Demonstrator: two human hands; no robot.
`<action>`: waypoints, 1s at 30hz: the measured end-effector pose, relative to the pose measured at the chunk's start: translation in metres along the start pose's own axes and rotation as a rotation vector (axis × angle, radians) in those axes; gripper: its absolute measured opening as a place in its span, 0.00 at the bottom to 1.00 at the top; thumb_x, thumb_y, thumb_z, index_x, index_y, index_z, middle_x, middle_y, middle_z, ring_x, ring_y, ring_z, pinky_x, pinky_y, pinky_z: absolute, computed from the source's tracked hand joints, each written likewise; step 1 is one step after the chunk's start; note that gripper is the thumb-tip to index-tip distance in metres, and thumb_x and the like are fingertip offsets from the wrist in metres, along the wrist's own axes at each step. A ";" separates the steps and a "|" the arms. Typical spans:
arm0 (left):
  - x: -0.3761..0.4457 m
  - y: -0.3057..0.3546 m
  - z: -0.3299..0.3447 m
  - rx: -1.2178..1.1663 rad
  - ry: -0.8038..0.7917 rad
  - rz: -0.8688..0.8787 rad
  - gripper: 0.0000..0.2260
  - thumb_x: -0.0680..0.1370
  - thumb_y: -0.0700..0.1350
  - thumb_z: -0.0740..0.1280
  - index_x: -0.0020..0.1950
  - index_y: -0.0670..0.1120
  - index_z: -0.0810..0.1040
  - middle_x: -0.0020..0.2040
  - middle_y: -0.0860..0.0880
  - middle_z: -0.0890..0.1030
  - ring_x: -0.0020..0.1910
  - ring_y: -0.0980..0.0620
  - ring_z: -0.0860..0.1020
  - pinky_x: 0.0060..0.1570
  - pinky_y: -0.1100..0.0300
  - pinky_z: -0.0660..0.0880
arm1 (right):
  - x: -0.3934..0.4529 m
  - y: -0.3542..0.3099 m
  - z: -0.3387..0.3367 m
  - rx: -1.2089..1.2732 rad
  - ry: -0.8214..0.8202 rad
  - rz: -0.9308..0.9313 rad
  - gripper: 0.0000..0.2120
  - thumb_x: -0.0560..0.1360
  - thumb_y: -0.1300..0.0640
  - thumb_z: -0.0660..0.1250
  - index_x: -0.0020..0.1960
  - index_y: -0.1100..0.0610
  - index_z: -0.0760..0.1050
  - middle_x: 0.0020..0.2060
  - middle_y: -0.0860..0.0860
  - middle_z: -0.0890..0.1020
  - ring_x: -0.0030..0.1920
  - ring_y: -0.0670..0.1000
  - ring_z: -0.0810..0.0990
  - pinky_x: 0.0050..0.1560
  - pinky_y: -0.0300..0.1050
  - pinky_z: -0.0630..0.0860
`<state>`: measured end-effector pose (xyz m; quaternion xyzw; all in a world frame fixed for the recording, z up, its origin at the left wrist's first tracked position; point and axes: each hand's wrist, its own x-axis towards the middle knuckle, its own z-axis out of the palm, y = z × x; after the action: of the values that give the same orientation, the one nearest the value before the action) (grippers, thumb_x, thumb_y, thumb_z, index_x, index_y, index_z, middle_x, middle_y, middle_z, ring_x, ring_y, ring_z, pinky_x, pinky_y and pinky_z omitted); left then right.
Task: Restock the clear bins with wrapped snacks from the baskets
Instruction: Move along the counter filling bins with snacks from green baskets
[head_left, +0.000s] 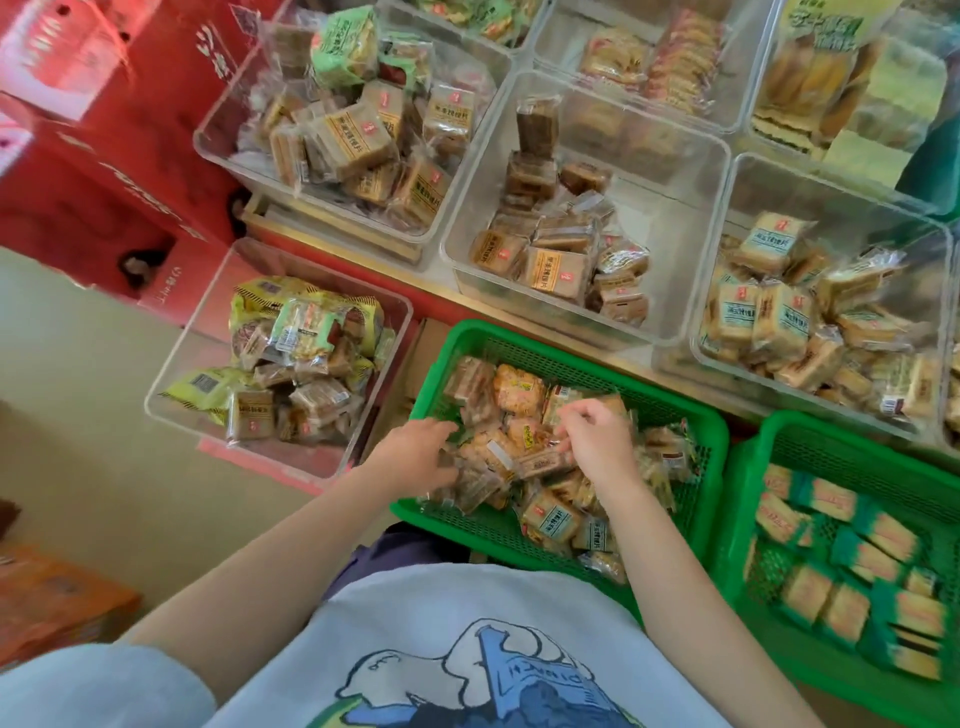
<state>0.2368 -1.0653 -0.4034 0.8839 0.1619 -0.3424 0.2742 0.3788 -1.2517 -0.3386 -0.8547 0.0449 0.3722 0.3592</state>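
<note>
A green basket (519, 340) in front of me holds a heap of wrapped snacks (519, 395). Both hands are inside it. My left hand (415, 449) lies on the packets at the basket's left, fingers curled into the pile. My right hand (597, 434) pinches a small brown wrapped snack (543, 462) near the basket's middle. Clear bins stand beyond: one at the left (171, 384) with mixed yellow and brown packets, one in the middle (670, 171) partly filled with brown packets, one at the right (737, 208) with blue-labelled packets.
A second green basket (748, 467) with green-edged packets stands at the right. More clear bins (218, 130) with snacks fill the back. Red cartons (130, 156) are stacked at the left, an orange box (57, 597) lies on the floor at lower left.
</note>
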 end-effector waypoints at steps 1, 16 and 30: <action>-0.003 -0.007 0.014 0.058 -0.016 0.008 0.33 0.77 0.59 0.66 0.79 0.51 0.61 0.75 0.48 0.68 0.73 0.46 0.67 0.69 0.48 0.67 | 0.000 0.005 0.007 -0.007 -0.034 0.012 0.07 0.83 0.58 0.60 0.49 0.54 0.77 0.45 0.55 0.82 0.38 0.49 0.80 0.41 0.45 0.76; 0.004 0.001 0.022 -0.002 -0.020 -0.080 0.28 0.72 0.60 0.70 0.70 0.54 0.70 0.61 0.50 0.77 0.56 0.48 0.79 0.51 0.53 0.78 | 0.003 0.007 0.027 -0.051 -0.220 -0.021 0.08 0.83 0.55 0.60 0.56 0.53 0.77 0.46 0.51 0.82 0.40 0.48 0.81 0.47 0.46 0.81; -0.014 0.079 -0.104 -1.018 0.392 -0.066 0.15 0.83 0.56 0.58 0.56 0.48 0.80 0.52 0.51 0.83 0.48 0.52 0.81 0.46 0.56 0.75 | -0.003 -0.043 -0.026 0.405 -0.206 -0.052 0.12 0.79 0.53 0.70 0.61 0.54 0.77 0.52 0.50 0.86 0.46 0.51 0.86 0.43 0.45 0.81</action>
<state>0.3180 -1.0683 -0.3001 0.6812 0.3830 -0.0578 0.6212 0.4071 -1.2374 -0.2995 -0.7236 0.0598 0.4315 0.5354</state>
